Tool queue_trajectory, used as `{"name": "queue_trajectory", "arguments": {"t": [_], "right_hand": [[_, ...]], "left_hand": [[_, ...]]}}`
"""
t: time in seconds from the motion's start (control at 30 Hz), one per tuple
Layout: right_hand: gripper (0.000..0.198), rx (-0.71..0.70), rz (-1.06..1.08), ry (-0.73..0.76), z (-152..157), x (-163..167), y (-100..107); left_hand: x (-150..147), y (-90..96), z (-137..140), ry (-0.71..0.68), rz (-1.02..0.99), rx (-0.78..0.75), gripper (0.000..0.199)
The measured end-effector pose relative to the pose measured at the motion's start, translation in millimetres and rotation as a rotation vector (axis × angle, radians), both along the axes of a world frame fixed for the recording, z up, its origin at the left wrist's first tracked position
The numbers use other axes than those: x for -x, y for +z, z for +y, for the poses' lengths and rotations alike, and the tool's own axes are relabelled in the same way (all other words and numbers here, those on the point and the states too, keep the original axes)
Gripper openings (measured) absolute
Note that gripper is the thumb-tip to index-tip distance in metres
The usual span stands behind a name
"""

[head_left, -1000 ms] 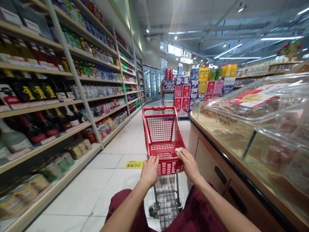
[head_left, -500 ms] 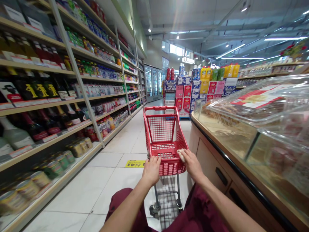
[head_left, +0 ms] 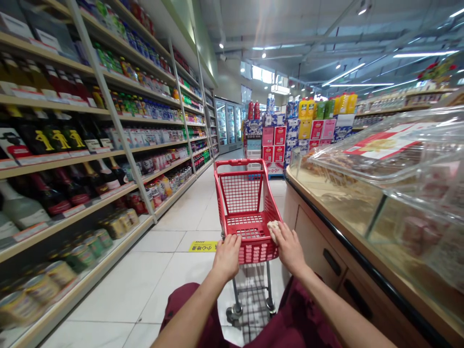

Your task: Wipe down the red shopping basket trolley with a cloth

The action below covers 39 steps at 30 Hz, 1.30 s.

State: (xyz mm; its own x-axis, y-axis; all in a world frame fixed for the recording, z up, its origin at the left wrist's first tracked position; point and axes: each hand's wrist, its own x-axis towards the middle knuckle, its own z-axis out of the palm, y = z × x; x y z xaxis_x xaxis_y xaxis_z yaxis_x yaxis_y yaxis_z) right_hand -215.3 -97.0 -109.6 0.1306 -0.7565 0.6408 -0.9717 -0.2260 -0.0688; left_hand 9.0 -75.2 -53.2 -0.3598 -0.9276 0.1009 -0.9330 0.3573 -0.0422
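A small red plastic shopping cart (head_left: pixel 241 193) on grey metal legs stands directly in front of my knees. My left hand (head_left: pixel 227 252) grips the left part of its near rim, fingers curled over the edge. At the near right corner, my right hand (head_left: pixel 289 244) presses a crumpled off-white cloth (head_left: pixel 274 229) against the cart's rim, fingers closed over it. Part of the cloth is hidden beneath the fingers. The cart's basket holds nothing that I can see.
Shelves of bottles and cans (head_left: pixel 108 159) line the left side. A wooden counter with a clear cover (head_left: pixel 384 145) runs close along the right. Stacked drink boxes (head_left: pixel 273 145) stand ahead. A yellow floor sticker (head_left: pixel 202 246) lies left of the cart.
My right hand and the cloth have shifted slightly along the cart's right rim. My left hand keeps its place, and the view has turned very slightly.
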Motion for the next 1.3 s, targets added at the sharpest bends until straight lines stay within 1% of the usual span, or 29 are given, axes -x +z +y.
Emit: {"name": "queue_trajectory", "arguments": {"t": [0.07, 0.1, 0.2, 0.27, 0.33, 0.47, 0.53, 0.6, 0.67, 0.73, 0.8, 0.87, 0.97, 1.03, 1.1, 1.2, 1.23, 1.3], "right_hand": [[0.057, -0.021, 0.071, 0.000, -2.3, 6.5, 0.7], [0.056, -0.045, 0.094, 0.013, -4.8, 10.6, 2.8], [0.045, -0.140, 0.115, 0.080, -13.0, 22.0, 11.9], [0.040, -0.178, 0.080, 0.123, -14.5, 21.6, 16.9], [0.039, -0.183, 0.021, 0.139, -11.2, 8.8, 18.7], [0.042, -0.174, -0.042, 0.162, 0.4, -41.7, 16.1], [0.045, -0.174, -0.042, 0.205, 2.3, -56.0, 15.6], [0.045, -0.174, -0.036, 0.219, 0.5, -49.9, 16.0], [0.044, -0.161, -0.047, 0.158, -2.8, -28.1, 16.3], [0.043, -0.136, -0.077, 0.063, -4.7, -7.1, 15.6], [0.043, -0.115, -0.100, 0.029, -3.9, -3.6, 13.3], [0.044, -0.111, -0.104, 0.066, -1.1, -21.9, 9.7], [0.045, -0.116, -0.093, 0.150, 2.3, -61.3, 7.1], [0.046, -0.115, -0.072, 0.193, 2.2, -68.3, 8.8], [0.045, -0.113, -0.064, 0.190, 0.7, -51.8, 11.7], [0.044, -0.103, -0.094, 0.077, -1.0, -13.9, 14.2], [0.044, -0.100, -0.100, 0.052, -0.6, -8.2, 14.1], [0.046, -0.099, -0.093, 0.061, 1.8, -15.7, 12.2]], "left_hand": [[0.1, -0.5, -0.8, -0.003, 0.012, 0.012, 0.063], [0.1, -0.7, -1.3, -0.007, 0.018, 0.016, 0.063], [0.1, -0.7, -1.9, -0.019, 0.027, 0.010, 0.063], [0.2, -0.6, -1.8, -0.012, 0.026, -0.003, 0.063], [0.3, -1.1, -1.5, 0.006, 0.026, -0.004, 0.063], [-1.6, -2.0, -1.6, 0.018, 0.018, 0.002, 0.066], [-3.6, -0.9, -1.6, 0.009, 0.003, -0.010, 0.067], [-5.2, 0.6, -1.3, 0.006, -0.005, -0.021, 0.067], [-5.4, 1.5, -0.9, 0.011, -0.004, -0.029, 0.067], [-3.8, 1.1, -0.6, 0.021, 0.005, -0.034, 0.067], [-1.2, 0.0, -0.8, 0.032, 0.022, -0.038, 0.067], [1.0, -0.6, -1.2, 0.037, 0.036, -0.044, 0.068], [0.5, 0.9, -2.0, 0.028, 0.047, -0.058, 0.069], [-2.2, 2.5, -2.4, 0.031, 0.064, -0.078, 0.068], [-5.4, 3.2, -2.5, 0.046, 0.092, -0.105, 0.067], [-7.5, 1.2, -2.3, 0.060, 0.123, -0.123, 0.070], [-7.2, 0.2, -2.2, 0.063, 0.123, -0.121, 0.071], [-5.8, -1.5, -1.6, 0.074, 0.111, -0.118, 0.073]]}}
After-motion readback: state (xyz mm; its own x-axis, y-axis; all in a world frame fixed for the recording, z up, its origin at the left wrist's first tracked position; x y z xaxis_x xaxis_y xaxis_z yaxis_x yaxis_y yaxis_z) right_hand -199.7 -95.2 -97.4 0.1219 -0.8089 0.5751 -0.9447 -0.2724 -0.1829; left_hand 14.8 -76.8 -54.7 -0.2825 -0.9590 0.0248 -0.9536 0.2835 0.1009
